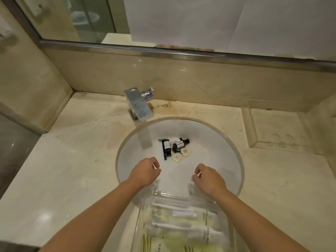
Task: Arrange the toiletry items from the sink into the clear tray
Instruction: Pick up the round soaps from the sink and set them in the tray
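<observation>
Both hands were held over the near half of the sink; the left hand and the right hand were seen with fingers loosely curled and nothing held in either. The remaining toiletries were heaped at the bottom of the basin, just beyond the fingertips: two small dark bottles, a dark razor and two pale heart-shaped soaps, touching or overlapping one another. The clear tray was placed at the near rim, below the wrists, with wrapped packets already laid in it.

The step in hand was judged to be a reach for the heap; it would best be done by lifting the soaps first, since they lay nearest and uppermost; the razor should be taken by its handle. Open basin was left on every side of the pile; the faucet overhung only the far rim, well apart from the hands.
</observation>
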Demonstrator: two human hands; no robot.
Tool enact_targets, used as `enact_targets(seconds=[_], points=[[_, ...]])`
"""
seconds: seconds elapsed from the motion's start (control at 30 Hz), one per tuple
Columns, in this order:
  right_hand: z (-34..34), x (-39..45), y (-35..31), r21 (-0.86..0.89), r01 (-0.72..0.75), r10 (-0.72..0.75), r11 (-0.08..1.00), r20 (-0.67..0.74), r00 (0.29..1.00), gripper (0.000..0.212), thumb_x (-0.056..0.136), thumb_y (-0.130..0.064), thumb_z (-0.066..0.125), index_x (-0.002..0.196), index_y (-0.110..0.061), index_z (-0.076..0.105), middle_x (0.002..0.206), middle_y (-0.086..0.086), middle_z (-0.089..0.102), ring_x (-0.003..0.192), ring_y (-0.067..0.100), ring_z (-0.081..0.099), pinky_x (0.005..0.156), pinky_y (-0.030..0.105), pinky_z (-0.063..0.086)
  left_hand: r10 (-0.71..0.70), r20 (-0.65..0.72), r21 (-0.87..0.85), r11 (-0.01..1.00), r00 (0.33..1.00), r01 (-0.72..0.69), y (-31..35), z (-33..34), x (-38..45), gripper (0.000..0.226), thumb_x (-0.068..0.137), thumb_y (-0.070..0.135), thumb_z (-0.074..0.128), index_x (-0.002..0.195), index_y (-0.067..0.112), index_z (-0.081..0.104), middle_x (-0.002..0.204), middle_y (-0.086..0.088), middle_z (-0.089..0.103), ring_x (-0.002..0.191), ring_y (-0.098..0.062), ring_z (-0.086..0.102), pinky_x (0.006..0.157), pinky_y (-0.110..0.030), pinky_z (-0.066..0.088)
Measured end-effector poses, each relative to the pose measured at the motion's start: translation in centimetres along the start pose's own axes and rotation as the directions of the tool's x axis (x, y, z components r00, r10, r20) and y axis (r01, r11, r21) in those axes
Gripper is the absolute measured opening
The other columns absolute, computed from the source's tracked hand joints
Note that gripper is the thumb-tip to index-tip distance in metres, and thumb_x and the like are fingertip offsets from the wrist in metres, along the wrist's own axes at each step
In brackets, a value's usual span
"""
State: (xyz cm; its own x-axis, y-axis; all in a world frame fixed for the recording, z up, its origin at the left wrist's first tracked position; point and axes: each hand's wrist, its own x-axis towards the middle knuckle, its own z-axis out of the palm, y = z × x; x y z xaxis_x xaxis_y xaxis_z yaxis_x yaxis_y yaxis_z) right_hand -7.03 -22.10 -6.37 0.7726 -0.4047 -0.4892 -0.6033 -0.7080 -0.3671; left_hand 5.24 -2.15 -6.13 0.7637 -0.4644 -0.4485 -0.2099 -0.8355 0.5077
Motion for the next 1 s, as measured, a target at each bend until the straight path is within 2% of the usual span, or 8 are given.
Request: enact_targets(seconds=[0.13, 0.27, 0.4, 0.47, 0.57, 0.73, 0.83, 1.0], points=[[0.3, 3.5, 0.5, -0.023, 0.065, -0.062, 0.998, 0.099, 0.993, 0.036, 0.092, -0.031, 0.047, 0.127, -0.020, 0.049, 0.127, 0.004, 0.046, 0.107, 0.022, 0.053, 0.082, 0.033, 0.047, -0.032, 0.033, -0.013, 0.999, 0.999, 0.033, 0.8, 1.1, 3.3, 0.015, 0.087, 0.024, 0.057, 0.098, 0.017, 0.064, 0.095, -0.003, 0.060, 0.090, -0.021, 0.057, 0.084, -0.033, 0.048], [0.7, 6.9, 0.9, -0.067, 0.135, -0.121, 0.989, 0.176, 0.977, 0.047, 0.093, -0.030, 0.047, 0.139, -0.022, 0.042, 0.149, 0.001, 0.027, 0.132, 0.022, 0.033, 0.097, 0.036, 0.042, 0.017, 0.053, 0.007, 1.000, 0.998, -0.018, 2.3, 2.8, 6.5, 0.020, 0.090, 0.024, 0.055, 0.098, 0.011, 0.068, 0.110, -0.005, 0.060, 0.102, -0.023, 0.059, 0.088, -0.032, 0.047], [1.5, 9.9, 0.9, -0.192, 0.280, -0.234, 0.941, 0.233, 0.944, 0.048, 0.093, -0.029, 0.047, 0.140, -0.024, 0.038, 0.159, -0.002, 0.012, 0.135, 0.026, 0.024, 0.101, 0.038, 0.040, 0.070, 0.196, 0.097, 0.991, 0.978, -0.090, 3.3, 5.0, 9.6, 0.025, 0.090, 0.026, 0.053, 0.098, 0.008, 0.069, 0.111, -0.008, 0.062, 0.102, -0.026, 0.060, 0.087, -0.035, 0.050], [2.2, 11.2, 0.7, -0.244, 0.351, -0.289, 0.904, 0.256, 0.923, 0.051, 0.093, -0.027, 0.048, 0.142, -0.026, 0.035, 0.160, -0.003, 0.008, 0.136, 0.028, 0.024, 0.102, 0.039, 0.038, 0.097, 0.275, 0.162, 0.976, 0.956, -0.145, 3.4, 5.9, 10.5, 0.025, 0.090, 0.026, 0.054, 0.105, 0.011, 0.067, 0.123, -0.006, 0.057, 0.114, -0.025, 0.056, 0.095, -0.037, 0.047], [3.0, 12.4, 0.2, -0.277, 0.395, -0.335, 0.876, 0.238, 0.912, 0.050, 0.091, -0.022, 0.051, 0.140, -0.024, 0.037, 0.159, -0.003, 0.014, 0.131, 0.028, 0.032, 0.097, 0.038, 0.042, 0.114, 0.328, 0.193, 0.964, 0.938, -0.185, 3.2, 6.7, 11.4, 0.034, 0.089, 0.021, 0.056, 0.123, 0.018, 0.057, 0.141, 0.000, 0.041, 0.122, -0.025, 0.052, 0.099, -0.040, 0.046], [3.9, 13.2, 0.1, -0.299, 0.332, -0.326, 0.895, 0.072, 0.943, 0.046, 0.087, -0.014, 0.052, 0.131, -0.023, 0.043, 0.140, 0.001, 0.037, 0.110, 0.028, 0.044, 0.082, 0.033, 0.042, 0.144, 0.265, 0.293, 0.930, 0.953, -0.222, 3.3, 7.1, 11.9, 0.048, 0.086, 0.008, 0.056, 0.128, 0.027, 0.046, 0.132, -0.001, 0.037, 0.108, -0.029, 0.058, 0.080, -0.038, 0.049], [4.0, 13.0, 0.4, -0.339, 0.262, -0.257, 0.904, 0.060, 0.965, 0.036, 0.086, -0.015, 0.054, 0.122, -0.023, 0.049, 0.130, 0.004, 0.036, 0.105, 0.028, 0.043, 0.072, 0.031, 0.037, 0.143, 0.235, 0.401, 0.887, 0.961, -0.230, 3.3, 7.3, 11.9, 0.054, 0.085, 0.003, 0.055, 0.130, 0.027, 0.040, 0.132, -0.007, 0.034, 0.098, -0.032, 0.061, 0.072, -0.037, 0.045], [4.2, 12.3, 1.3, -0.216, 0.142, -0.158, 0.966, -0.062, 0.985, 0.029, 0.083, -0.006, 0.050, 0.107, -0.022, 0.047, 0.117, 0.004, 0.037, 0.089, 0.024, 0.046, 0.066, 0.035, 0.048, 0.175, 0.137, 0.499, 0.838, 0.975, -0.221, 3.2, 7.5, 11.9, 0.052, 0.088, 0.005, 0.056, 0.133, 0.020, 0.034, 0.128, -0.009, 0.041, 0.094, -0.032, 0.064, 0.066, -0.035, 0.044]])
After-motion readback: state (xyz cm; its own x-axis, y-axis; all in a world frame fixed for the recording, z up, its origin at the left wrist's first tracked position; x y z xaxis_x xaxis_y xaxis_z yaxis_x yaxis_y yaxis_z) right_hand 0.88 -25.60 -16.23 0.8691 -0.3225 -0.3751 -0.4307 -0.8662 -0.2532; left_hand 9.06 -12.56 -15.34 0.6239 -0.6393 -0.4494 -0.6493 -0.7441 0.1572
